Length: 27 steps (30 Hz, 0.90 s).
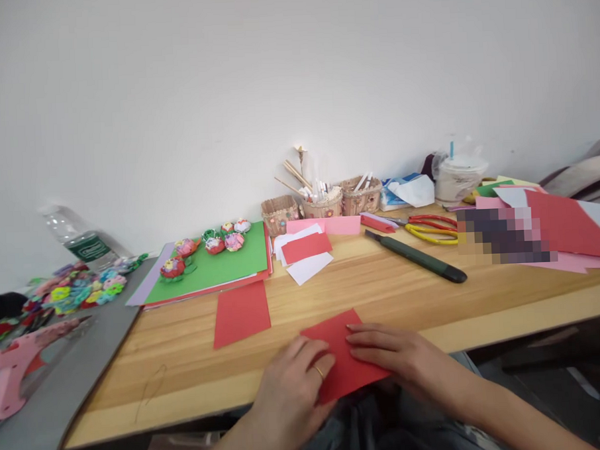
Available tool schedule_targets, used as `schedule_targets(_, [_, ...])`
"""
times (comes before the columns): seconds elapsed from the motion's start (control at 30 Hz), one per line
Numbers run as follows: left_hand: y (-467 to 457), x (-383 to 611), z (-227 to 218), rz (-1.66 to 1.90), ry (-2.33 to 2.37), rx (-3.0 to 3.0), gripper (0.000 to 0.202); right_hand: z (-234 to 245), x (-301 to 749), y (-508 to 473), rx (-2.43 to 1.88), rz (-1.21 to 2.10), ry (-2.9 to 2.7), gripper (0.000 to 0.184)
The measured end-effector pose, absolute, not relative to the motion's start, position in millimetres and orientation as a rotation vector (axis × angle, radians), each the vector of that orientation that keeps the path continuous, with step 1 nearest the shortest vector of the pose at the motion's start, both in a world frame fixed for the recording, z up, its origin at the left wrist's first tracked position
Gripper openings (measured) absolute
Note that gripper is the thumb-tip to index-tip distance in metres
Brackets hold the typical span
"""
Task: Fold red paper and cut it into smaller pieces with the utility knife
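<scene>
A square sheet of red paper point(343, 362) lies at the near edge of the table, its lower part jutting past the edge. My left hand point(294, 378), a ring on one finger, grips its left side with curled fingers. From the right, my right hand point(398, 353) holds the sheet, fingers stretched across the top and thumb hidden. Another red paper square point(241, 314) lies flat to the left. Behind my hands is a small pile of white slips point(309, 269) with a red slip point(307, 247) on it.
A dark green craft knife point(421, 258) and red-and-yellow-handled pliers point(432, 231) lie to the right. Paper flowers point(215, 244) sit on green paper point(242, 264). Small baskets point(280, 216) line the wall. On the left are a pink glue gun point(18, 370) and a bottle point(84, 241); a cup point(460, 178) stands back right.
</scene>
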<state>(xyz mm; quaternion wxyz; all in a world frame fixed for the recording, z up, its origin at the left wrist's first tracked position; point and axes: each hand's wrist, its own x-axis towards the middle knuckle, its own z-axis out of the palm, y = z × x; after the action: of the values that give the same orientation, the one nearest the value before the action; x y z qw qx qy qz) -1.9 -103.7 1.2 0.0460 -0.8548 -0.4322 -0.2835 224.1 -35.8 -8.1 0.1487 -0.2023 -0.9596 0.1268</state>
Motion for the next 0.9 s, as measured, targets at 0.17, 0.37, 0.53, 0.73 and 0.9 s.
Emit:
schedule_targets(0.17, [-113.7, -13.6, -6.8, -1.134, -1.599, -2.614, 0.016, 3.5, 224.0, -39.9, -0.611, 0.480, -2.647, 0.032])
schedule_targets(0.37, [-116.9, 4.2, -15.9, -1.237, -1.962, -2.356, 0.032, -9.6, 215.8, -50.2, -1.042, 0.423, -2.279, 0.038])
schedule_targets(0.53, [-114.2, 13.1, -25.5, -1.246, -2.181, -2.040, 0.012, -30.3, 204.4, -58.6, -1.295, 0.222, -2.020, 0.049])
schedule_targets(0.73, [-110.9, 24.3, -31.8, -1.213, -2.071, -1.926, 0.005, -24.3, 200.9, -68.3, -1.180, -0.115, -2.048, 0.026])
schedule_targets(0.9, [-106.3, 26.0, -26.5, -1.220, -1.926, -2.003, 0.019, -16.3, 200.7, -72.4, -1.189, -0.272, -2.102, 0.026])
